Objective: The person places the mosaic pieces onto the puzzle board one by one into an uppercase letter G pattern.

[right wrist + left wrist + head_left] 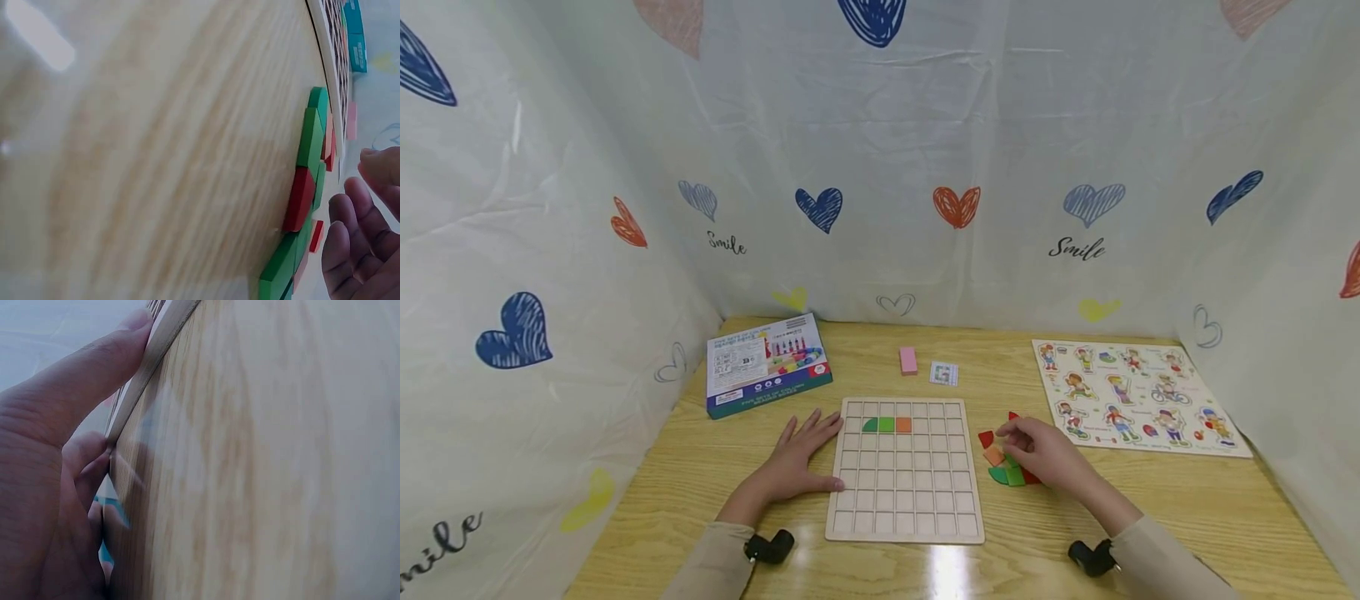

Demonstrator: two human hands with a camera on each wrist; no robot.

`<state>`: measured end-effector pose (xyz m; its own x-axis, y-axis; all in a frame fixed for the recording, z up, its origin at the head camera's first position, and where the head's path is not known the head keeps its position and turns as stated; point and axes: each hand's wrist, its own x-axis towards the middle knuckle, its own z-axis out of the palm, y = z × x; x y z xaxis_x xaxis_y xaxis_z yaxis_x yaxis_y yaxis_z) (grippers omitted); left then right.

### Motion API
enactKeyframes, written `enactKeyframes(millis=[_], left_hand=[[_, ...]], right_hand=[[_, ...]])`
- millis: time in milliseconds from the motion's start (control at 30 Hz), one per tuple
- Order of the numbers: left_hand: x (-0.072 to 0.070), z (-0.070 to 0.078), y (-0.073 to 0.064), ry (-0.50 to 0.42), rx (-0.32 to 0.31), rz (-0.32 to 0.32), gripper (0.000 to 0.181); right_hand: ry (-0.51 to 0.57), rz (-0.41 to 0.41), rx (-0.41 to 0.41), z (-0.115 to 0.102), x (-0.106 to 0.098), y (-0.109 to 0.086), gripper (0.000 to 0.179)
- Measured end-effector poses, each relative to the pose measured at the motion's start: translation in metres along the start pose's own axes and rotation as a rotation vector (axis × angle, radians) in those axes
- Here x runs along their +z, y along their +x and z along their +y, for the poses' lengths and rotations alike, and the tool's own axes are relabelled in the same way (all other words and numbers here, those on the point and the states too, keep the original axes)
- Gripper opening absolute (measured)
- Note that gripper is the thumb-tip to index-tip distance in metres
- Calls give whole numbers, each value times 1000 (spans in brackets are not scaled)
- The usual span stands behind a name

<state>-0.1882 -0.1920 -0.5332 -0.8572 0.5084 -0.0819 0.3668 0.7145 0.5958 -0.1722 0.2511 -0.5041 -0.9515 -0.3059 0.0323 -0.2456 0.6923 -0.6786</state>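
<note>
A wooden grid board [905, 534] lies on the table, with a green quarter-round piece [870, 426], a green square [887, 425] and an orange square [904, 426] in a row in its upper cells. My left hand [796, 462] rests at the board's left side with fingers spread; its thumb [119, 353] touches the board's edge. Over a cluster of coloured pieces right of the board hovers my right hand [1047, 454], its fingers loosely bent and nothing seen between them. The cluster includes a red piece [300, 199] and a green piece [277, 267]; the hand partly covers it.
A boxed set [767, 367] lies at the back left. Behind the board are a pink block [908, 361] and a small printed card [943, 373]. A picture puzzle board [1135, 396] lies at the right. Patterned curtains [887, 133] enclose the table.
</note>
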Motion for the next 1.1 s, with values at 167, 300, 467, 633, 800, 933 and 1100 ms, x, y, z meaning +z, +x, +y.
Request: enactKeyframes(millis=[167, 300, 467, 633, 800, 933, 1100], left_hand=[[0, 0, 0, 2, 1, 2, 101], [0, 0, 0, 3, 4, 6, 101], [0, -1, 0, 3, 2, 5, 101], [0, 0, 0, 4, -2, -1, 101], [0, 0, 0, 5, -5, -3, 101], [0, 0, 0, 10, -5, -8, 102], [0, 0, -1, 8, -6, -6, 101]], right_hand=[[-47, -39, -17, 0, 2, -9, 15], [-72, -52, -51, -2, 4, -15, 13], [-99, -82, -71, -3, 6, -17, 9], [-161, -93, -83, -3, 9, -17, 12], [-194, -90, -70, -6, 12, -16, 13], [-196, -88, -68, -9, 12, -16, 14], [-165, -101, -72, -9, 11, -15, 16]])
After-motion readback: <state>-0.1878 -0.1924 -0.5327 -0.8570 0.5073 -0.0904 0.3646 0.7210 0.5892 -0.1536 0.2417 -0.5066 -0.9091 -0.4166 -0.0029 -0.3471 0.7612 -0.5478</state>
